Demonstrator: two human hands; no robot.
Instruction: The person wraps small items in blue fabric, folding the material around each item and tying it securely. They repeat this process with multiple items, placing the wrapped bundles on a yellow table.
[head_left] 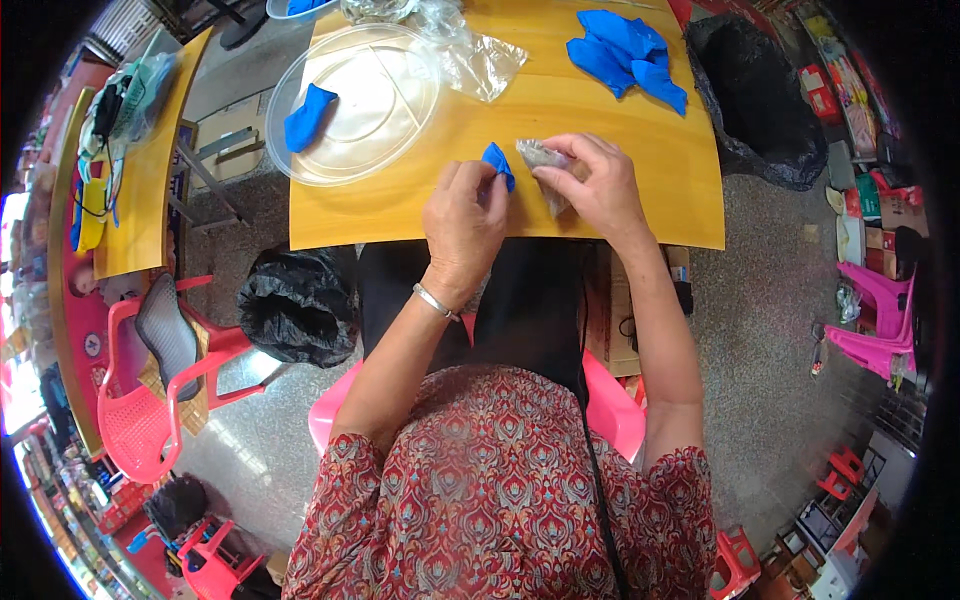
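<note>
Over the near edge of the yellow table, my left hand is closed with a small blue piece, cloth-like, pinched at its fingertips. Just to the right, my right hand grips a small clear plastic bag with greyish-brown contents, which I cannot make out. The bag and the blue piece are close together, with a narrow gap between them. Another blue piece, folded and plump, lies on a round clear plastic lid at the left. Several flat blue pieces are heaped at the far right.
A crumpled clear plastic bag lies beyond the lid, beside a container at the table's far edge. Black-bagged bins stand left and right of the table. A red plastic chair is at the left, pink stools at the right.
</note>
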